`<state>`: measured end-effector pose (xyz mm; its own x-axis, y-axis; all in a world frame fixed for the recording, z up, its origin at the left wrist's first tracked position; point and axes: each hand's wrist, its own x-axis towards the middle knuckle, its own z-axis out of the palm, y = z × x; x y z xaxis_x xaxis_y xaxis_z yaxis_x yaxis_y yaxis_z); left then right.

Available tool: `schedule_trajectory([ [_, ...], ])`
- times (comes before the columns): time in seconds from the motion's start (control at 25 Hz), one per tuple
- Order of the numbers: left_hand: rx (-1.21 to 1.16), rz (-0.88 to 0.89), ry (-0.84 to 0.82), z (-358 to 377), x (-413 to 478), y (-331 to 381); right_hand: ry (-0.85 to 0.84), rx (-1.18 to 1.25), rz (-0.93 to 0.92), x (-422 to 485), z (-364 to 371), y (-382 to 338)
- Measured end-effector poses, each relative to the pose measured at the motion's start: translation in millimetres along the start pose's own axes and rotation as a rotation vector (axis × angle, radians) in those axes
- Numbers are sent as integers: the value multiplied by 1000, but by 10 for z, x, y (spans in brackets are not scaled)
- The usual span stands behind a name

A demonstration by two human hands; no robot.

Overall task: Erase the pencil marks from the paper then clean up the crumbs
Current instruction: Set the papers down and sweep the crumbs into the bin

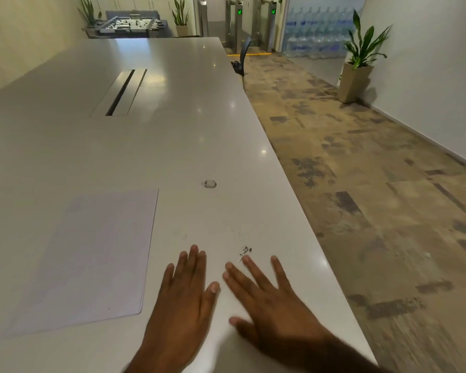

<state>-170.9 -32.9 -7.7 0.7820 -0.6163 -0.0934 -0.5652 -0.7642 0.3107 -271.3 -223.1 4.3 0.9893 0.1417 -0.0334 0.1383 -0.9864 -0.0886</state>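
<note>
Both hands lie flat on the table [145,146], holding nothing. The left hand [183,300] has its fingers straight and close together; the right hand [275,305] has its fingers spread. The dark crumbs [245,251] sit just beyond the right fingertips. The paper [92,254] lies to the left. Farther is a small round object [210,184].

The paper [92,254] lies flat on the table [65,146]. Right of the paper both hands lie flat on the tabletop, the left hand [183,297] nearer the paper, the right hand [275,300] farther right. The crumbs [244,251] lie right of the paper, just past the right hand's fingertips. A small round object [210,184] sits right of the paper's far right corner. The cable slot [121,92] lies well behind the paper.
</note>
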Motion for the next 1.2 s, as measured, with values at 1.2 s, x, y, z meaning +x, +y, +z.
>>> schedule_trajectory([
  [1.2,115,29,94,62,626,164,83,64,440,374,-45,301],
])
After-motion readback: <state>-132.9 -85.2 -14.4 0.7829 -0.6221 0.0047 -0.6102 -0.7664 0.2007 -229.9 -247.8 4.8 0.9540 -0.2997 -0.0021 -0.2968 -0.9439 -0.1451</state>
